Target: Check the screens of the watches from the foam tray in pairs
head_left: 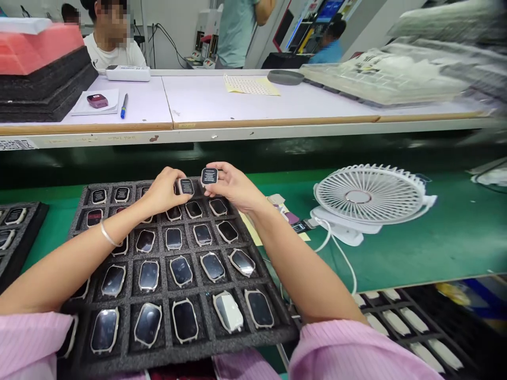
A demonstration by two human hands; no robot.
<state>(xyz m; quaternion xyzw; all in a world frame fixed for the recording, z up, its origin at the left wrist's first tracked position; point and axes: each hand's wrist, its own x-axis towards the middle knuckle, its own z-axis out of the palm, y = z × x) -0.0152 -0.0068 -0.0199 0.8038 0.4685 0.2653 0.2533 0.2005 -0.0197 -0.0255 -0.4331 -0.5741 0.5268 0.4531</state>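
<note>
A black foam tray (pixel 125 354) lies in front of me, its cells filled with several smartwatch bodies, screens up. My left hand (pixel 163 191) is over the tray's far row, fingers pinched on one watch body (pixel 186 186). My right hand (pixel 234 186) is beside it, fingers closed on another watch body (pixel 209 176), held just above the tray's far right corner. One watch (pixel 228 311) in the near row lies with its white side up. A silver bangle (pixel 108 235) circles my left wrist.
A white desk fan (pixel 366 198) lies on the green mat (pixel 435 232) at right, its cable trailing toward me. A second foam tray (pixel 16 232) sits at left, another (pixel 412 330) lower right. Across the raised white bench (pixel 206 103), people sit and stand.
</note>
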